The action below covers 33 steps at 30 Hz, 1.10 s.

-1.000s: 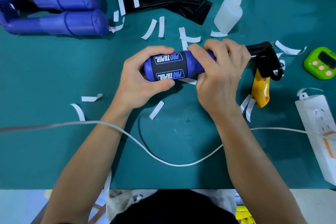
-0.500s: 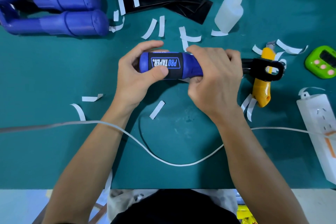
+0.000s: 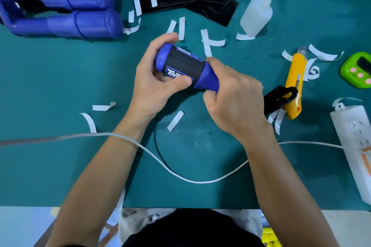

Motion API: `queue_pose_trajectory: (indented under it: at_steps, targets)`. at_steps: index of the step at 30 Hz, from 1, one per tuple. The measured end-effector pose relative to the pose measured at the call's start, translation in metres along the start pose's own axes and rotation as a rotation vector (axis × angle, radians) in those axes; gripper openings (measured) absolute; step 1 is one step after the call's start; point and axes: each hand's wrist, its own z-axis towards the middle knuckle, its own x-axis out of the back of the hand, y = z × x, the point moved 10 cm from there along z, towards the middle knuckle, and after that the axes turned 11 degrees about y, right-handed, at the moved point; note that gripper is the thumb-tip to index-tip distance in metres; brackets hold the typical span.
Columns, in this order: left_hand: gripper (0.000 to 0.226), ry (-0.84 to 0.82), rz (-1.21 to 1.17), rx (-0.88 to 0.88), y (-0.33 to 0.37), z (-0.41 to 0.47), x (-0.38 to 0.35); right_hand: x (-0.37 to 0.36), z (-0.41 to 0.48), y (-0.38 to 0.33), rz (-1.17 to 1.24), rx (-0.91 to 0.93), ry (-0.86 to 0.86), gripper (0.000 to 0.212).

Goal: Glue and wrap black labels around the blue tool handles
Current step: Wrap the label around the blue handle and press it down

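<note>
**While gripping from both ends**

While the left hand is curling its fingers round the butt of the rounded blue plastic tool handle, its thumb is pressing the glossy black printed label wrapped around it. The right hand is clasping the narrower end, fingers curled tight. Both are holding the handle tilted over the green bench.

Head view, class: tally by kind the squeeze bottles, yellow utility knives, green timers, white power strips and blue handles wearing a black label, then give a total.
Squeeze bottle: 1
Yellow utility knife: 1
Green timer: 1
White power strip: 1
Labelled blue handle: 1
Total: 5
</note>
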Motion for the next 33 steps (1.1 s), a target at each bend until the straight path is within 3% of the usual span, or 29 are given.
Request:
queue_pose_trajectory:
  at_steps: [5,14,18,23,33]
  targets:
    - [0.070,0.044,0.068,-0.012,0.000,-0.001,0.002,-0.005,0.000,0.003,0.023,-0.001,-0.035,0.067]
    - [0.062,0.190,0.433,-0.128,0.009,-0.004,0.007,-0.006,-0.004,-0.004,-0.069,0.049,0.063,0.058]
    - [0.057,0.169,0.450,-0.123,0.008,-0.005,0.005,-0.010,-0.003,-0.006,-0.071,0.065,0.084,0.059]
    - [0.032,0.218,0.423,-0.132,0.008,0.001,0.018,-0.011,-0.004,-0.006,-0.078,0.083,0.097,0.060]
    - [0.039,0.268,0.467,-0.182,0.010,-0.001,0.020,-0.012,-0.003,-0.004,-0.086,0.076,0.115,0.061]
